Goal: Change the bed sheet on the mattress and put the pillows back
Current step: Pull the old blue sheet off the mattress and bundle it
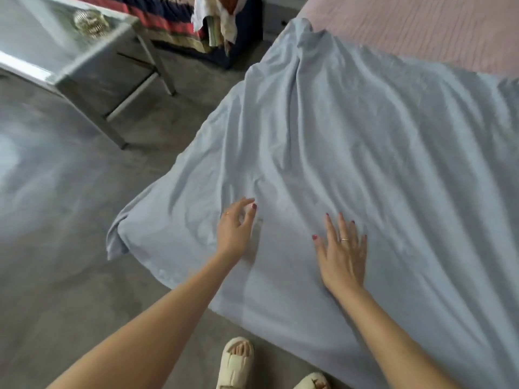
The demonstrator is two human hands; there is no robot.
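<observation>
Both hands work the pale blue sheet (351, 141): my right hand (341, 255) lies flat on it, fingers spread, while my left hand (234, 230) hovers just above, fingers loosely curled, holding nothing. Draped over the mattress (421, 32), the sheet looks light, soft and wrinkle-prone; I'd grip its hanging corner (118, 237). Beyond, a basket (222, 26) holds piled cloth, beside a grey surface (50, 43).

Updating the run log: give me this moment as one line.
step: smoothing sheet | left hand: open, above light blue sheet | right hand: flat on sheet | pink mattress: far end uncovered | pillows: not in view
</observation>
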